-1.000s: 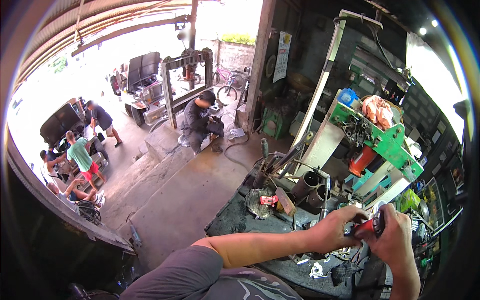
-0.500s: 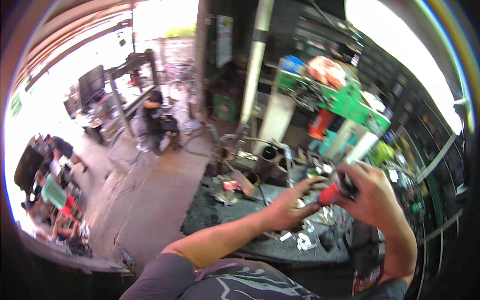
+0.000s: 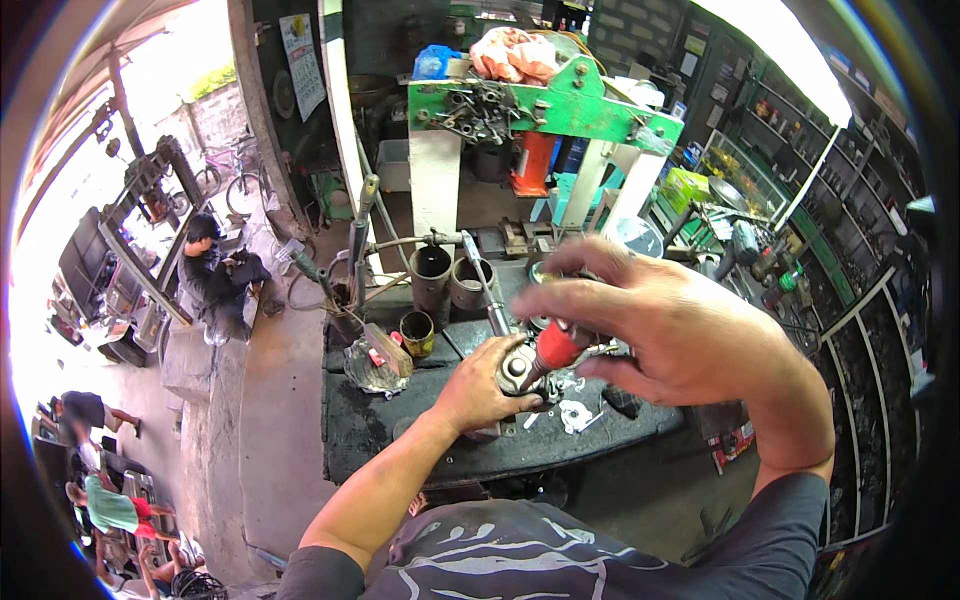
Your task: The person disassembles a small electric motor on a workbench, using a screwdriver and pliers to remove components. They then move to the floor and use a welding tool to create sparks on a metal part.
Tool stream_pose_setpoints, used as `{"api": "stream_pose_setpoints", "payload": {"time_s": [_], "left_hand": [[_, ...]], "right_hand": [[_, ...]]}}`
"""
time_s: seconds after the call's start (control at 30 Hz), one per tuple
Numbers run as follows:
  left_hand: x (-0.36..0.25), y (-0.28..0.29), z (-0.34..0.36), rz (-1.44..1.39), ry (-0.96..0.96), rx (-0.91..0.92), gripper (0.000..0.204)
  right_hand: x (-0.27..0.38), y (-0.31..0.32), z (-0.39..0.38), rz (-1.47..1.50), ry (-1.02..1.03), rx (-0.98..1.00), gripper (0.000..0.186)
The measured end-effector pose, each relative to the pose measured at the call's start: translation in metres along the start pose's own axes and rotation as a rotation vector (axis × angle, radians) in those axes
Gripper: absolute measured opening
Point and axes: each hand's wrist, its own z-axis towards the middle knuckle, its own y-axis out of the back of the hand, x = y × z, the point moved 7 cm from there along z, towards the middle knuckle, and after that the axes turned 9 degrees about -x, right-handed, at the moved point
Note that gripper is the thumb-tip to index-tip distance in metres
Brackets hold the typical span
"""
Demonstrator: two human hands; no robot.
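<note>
The left hand (image 3: 478, 388) is closed around the near left edge of a round metal part (image 3: 516, 368), held above the dark counter (image 3: 385, 445). Over that part leans a red tool (image 3: 560, 346), its narrow end touching or almost touching it. The right hand (image 3: 668, 312) arches half open about the tool's upper end (whether it grips firmly, I cannot tell). Beyond the left hand stand two open cylinders (image 3: 431, 285); below the right lies a silvery plate (image 3: 575, 416).
</note>
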Motion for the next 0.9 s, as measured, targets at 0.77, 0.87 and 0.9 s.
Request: {"api": "stream_pose_setpoints", "payload": {"time_s": [0.77, 0.87, 0.9], "left_hand": [[0.002, -0.012, -0.004, -0.098, 0.038, -0.153, 0.088], [0.002, -0.009, 0.000, -0.097, -0.011, -0.113, 0.092], [0.002, -0.009, 0.001, -0.101, -0.024, -0.119, 0.093]], "right_hand": [[-0.089, -0.105, -0.065, 0.871, -0.449, -1.059, 0.075], [-0.096, -0.101, -0.013, 1.388, -0.116, -0.717, 0.065], [-0.096, -0.104, 0.006, 1.631, 0.027, -0.531, 0.059]]}}
